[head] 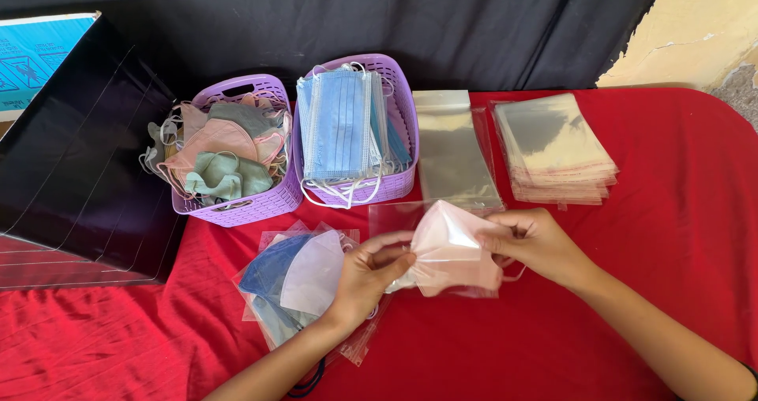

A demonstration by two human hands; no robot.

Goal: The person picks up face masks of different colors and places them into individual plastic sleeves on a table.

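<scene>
1. Pink mask sits between both hands, inside a clear bag whose edges are hard to trace.
2. Left hand pinches the bag's left side; right hand grips its right edge.
3. Bagged masks lie left of the left hand, partly hidden.

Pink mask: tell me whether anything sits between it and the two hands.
Nothing solid does. Both the left hand and right hand grip the pink mask directly through a clear plastic bag that partly surrounds it.
</scene>
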